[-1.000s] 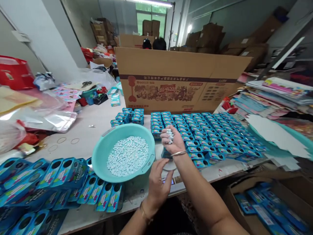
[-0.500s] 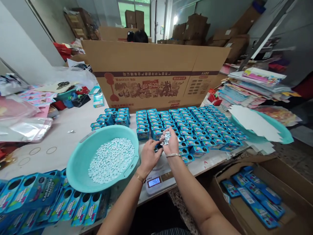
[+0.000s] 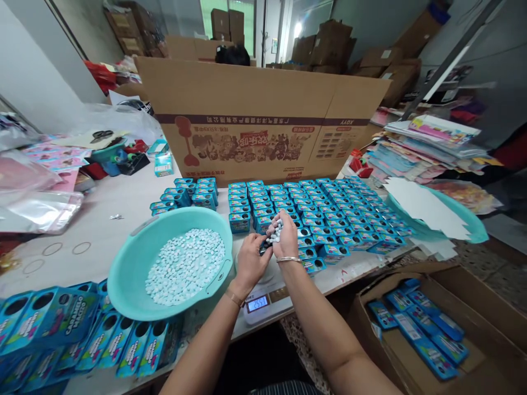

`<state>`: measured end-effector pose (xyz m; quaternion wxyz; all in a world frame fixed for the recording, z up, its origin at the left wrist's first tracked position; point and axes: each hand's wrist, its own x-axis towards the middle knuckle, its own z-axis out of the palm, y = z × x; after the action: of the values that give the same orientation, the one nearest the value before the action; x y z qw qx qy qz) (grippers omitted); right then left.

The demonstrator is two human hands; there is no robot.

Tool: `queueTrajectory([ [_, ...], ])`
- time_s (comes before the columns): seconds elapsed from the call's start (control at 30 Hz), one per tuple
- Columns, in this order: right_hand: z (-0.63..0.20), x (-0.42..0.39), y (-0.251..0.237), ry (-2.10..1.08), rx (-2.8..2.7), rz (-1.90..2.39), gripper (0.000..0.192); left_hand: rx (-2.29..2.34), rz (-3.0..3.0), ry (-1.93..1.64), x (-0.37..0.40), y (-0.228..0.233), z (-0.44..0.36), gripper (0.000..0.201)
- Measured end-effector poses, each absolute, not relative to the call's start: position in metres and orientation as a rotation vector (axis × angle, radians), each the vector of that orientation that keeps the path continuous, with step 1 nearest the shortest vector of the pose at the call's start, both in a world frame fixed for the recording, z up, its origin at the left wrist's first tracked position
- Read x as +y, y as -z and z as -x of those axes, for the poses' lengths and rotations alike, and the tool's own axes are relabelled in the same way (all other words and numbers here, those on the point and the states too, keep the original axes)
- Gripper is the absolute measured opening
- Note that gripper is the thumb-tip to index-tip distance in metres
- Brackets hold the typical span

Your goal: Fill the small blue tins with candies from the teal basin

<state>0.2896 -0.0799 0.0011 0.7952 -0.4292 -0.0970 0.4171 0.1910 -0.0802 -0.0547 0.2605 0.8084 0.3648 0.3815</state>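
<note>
My right hand point(image 3: 285, 237) is cupped around a heap of small pale-blue candies point(image 3: 275, 230), which spill toward its fingertips. Close against it, my left hand point(image 3: 252, 257) curls its fingers around a small dark container point(image 3: 263, 248), mostly hidden by the hands. Both hands are above a white digital scale point(image 3: 252, 318) with a lit display. To the left, a turquoise basin point(image 3: 123, 274) holds many loose candies point(image 3: 187, 266) of the same kind. Beyond my hands stand rows of blue printed boxes point(image 3: 329, 216) with round dark holes in their tops.
More blue boxes point(image 3: 78, 318) are stacked at the front left. An upright cardboard sheet point(image 3: 263, 93) stands behind the rows. At right lie a turquoise basin with white card point(image 3: 428, 206), paper stacks point(image 3: 432, 145) and an open carton point(image 3: 354, 312) holding blue boxes.
My right hand tips slightly further toward the container, and the candies have shifted toward its fingertips. The digits on the scale display have changed. The whole view has shifted a little.
</note>
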Motion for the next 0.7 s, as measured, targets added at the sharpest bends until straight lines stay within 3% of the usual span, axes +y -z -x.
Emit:
queueTrajectory([
  [0.33,-0.318,-0.083,-0.008,-1.186,-0.032,0.762,0.036,1.009,-2.179,-1.020,-0.080,0.049,-0.188,0.026],
  [0.47,-0.332,-0.089,-0.013,-1.230,0.003,0.640,0.035,1.002,-2.107,-1.132,-0.081,0.044,-0.177,0.035],
  [0.7,-0.333,-0.098,-0.023,-1.253,0.106,0.522,0.039,0.983,-2.076,-1.222,-0.086,0.033,-0.159,0.031],
])
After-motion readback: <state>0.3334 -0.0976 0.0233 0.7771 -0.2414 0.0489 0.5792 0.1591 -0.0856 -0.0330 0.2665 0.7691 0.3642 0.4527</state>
